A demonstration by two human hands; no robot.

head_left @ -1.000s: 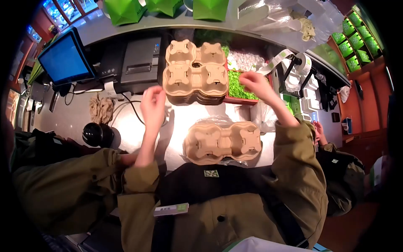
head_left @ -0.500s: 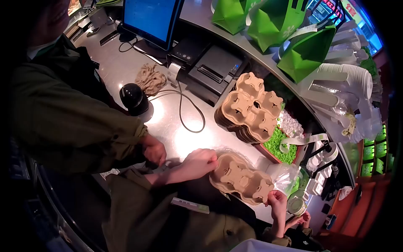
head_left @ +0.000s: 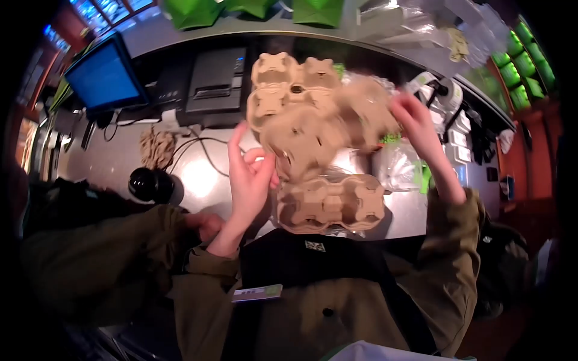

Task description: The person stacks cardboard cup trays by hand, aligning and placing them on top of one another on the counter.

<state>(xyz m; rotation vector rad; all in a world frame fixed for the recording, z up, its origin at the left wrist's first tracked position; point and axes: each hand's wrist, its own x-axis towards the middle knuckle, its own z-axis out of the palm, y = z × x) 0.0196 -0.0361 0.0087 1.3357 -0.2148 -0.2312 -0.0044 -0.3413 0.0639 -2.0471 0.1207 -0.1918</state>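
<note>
A brown cardboard cup carrier (head_left: 301,141), blurred by motion, is tilted above the counter between my two hands. My left hand (head_left: 250,180) pinches its left end, with the index finger raised. At its upper right end my right hand (head_left: 415,117) has its fingers closed on the edge, though blur softens the contact. Behind it stands a stack of four-cup carriers (head_left: 271,75), partly covered by the carrier in the air. Nearer to my body, a two-cup carrier (head_left: 328,204) lies on the counter over clear plastic.
At left are a monitor (head_left: 105,75), a black printer (head_left: 214,81), a crumpled cloth (head_left: 158,147) and a round black device (head_left: 144,185). A co-worker's hand (head_left: 208,225) is close to my left forearm. Clear plastic bags (head_left: 397,168) lie at right; green bags (head_left: 316,11) line the shelf.
A carrier is now in the air between my hands. Both hands have moved up from the two-cup carrier, which lies on the counter. The view has turned back from its tilt.
</note>
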